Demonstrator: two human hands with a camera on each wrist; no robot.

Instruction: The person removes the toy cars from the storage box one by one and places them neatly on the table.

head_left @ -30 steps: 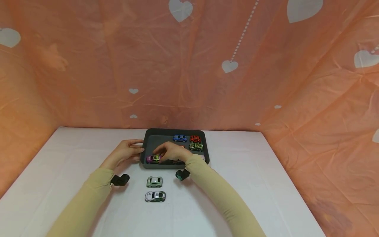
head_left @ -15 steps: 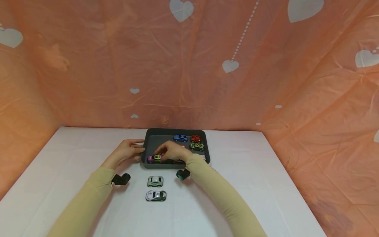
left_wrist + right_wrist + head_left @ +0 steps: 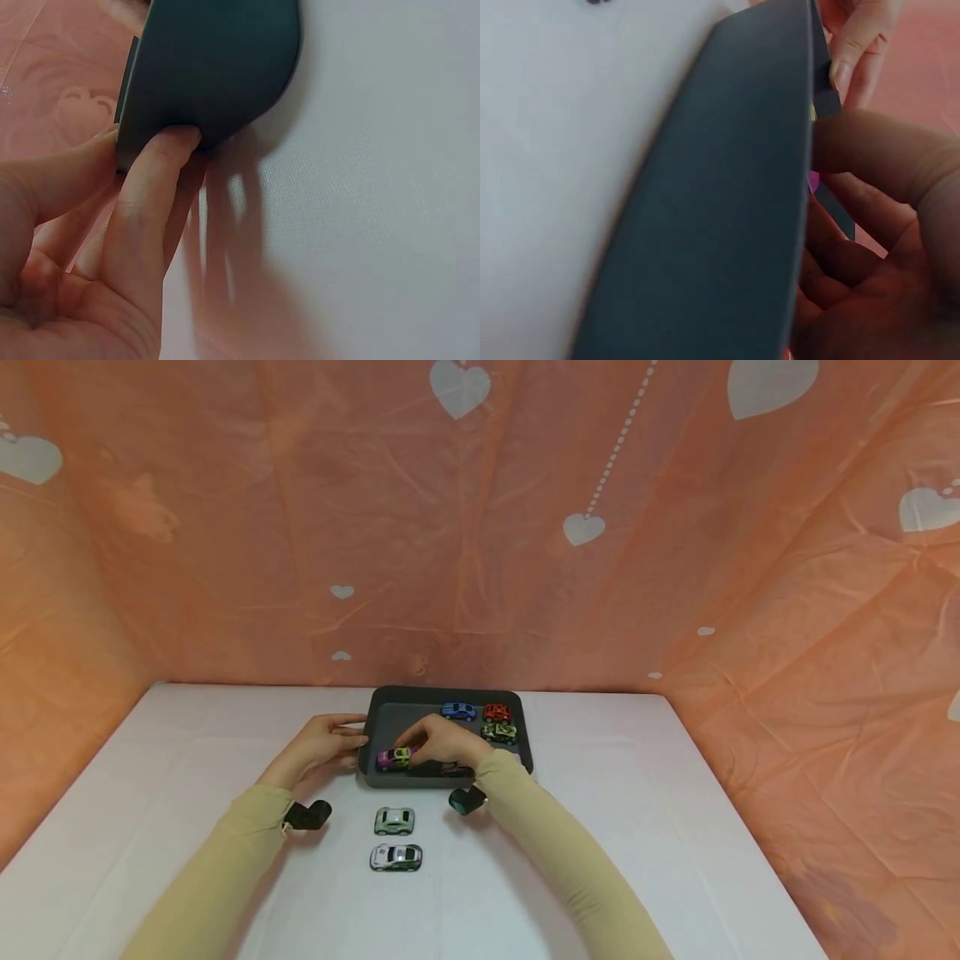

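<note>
Head view shows a dark tray [image 3: 375,703] on the white desk [image 3: 675,827]. The left hand [image 3: 322,745] grips the tray's left wall, fingers curled on it. The right hand [image 3: 442,742] reaches inside the tray and pinches a purple toy car [image 3: 392,758] near the tray's front left corner. A blue car [image 3: 457,711] and a red car [image 3: 496,712] sit at the tray's back. Two pale cars [image 3: 394,820] lie on the desk just in front of the tray.
</note>
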